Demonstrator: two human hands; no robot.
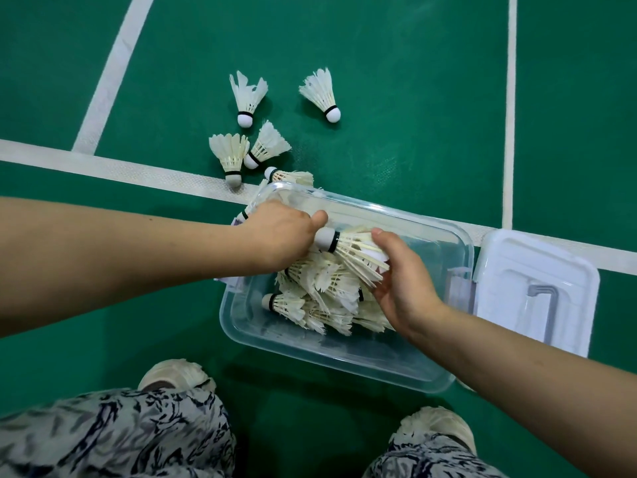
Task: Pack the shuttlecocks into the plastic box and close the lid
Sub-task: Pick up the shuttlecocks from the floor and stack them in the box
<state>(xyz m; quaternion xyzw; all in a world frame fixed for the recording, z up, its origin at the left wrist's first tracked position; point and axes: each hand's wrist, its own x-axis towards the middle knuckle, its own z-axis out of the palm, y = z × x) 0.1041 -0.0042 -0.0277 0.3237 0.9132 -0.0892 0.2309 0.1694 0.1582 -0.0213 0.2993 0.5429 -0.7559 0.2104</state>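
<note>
Both hands meet over the plastic box (pixel 331 355). The right hand (pixel 400 284) cups the feather skirt of a shuttlecock (pixel 355 251), and the left hand (pixel 282 232) curls at its cork end, what it grasps hidden. This probably steadies it to lie flat on the pile (pixel 320 298) inside. Its feathers look white and frayed, its cork black-banded. Several loose shuttlecocks (pixel 229 157) lie beyond the box's far edge. The lid (pixel 510 257) waits just beside the box.

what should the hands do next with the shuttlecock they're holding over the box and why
Probably set the shuttlecock down on the pile in the plastic box and let go: the left hand holds its cork end, the right hand its feathers, just above the pile. Several loose shuttlecocks lie unpacked on the floor.
</note>
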